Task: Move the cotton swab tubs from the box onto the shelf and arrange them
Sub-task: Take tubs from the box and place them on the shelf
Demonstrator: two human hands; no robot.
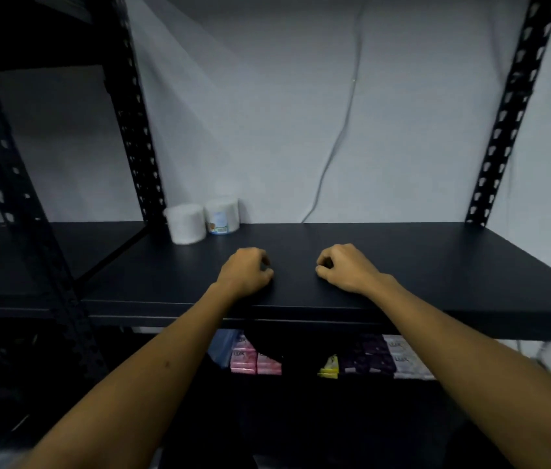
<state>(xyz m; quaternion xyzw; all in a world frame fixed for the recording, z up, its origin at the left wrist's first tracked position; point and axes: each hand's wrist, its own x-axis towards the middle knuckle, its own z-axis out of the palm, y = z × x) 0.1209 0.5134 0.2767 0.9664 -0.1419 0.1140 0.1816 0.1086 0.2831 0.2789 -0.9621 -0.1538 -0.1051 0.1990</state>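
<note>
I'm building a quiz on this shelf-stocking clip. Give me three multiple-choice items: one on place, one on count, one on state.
1. Where on the shelf do the tubs stand?
A. back left
B. front right
C. front middle

2. How many tubs are on the shelf?
A. none
B. two
C. five

3. What are the hands holding?
A. a tub each
B. one tub together
C. nothing

Key: 1 A, the left tub and right tub stand by the rear left post. 2 B, only those two show. 3 C, the left hand and right hand are loosely curled over the shelf, holding nothing.
</note>
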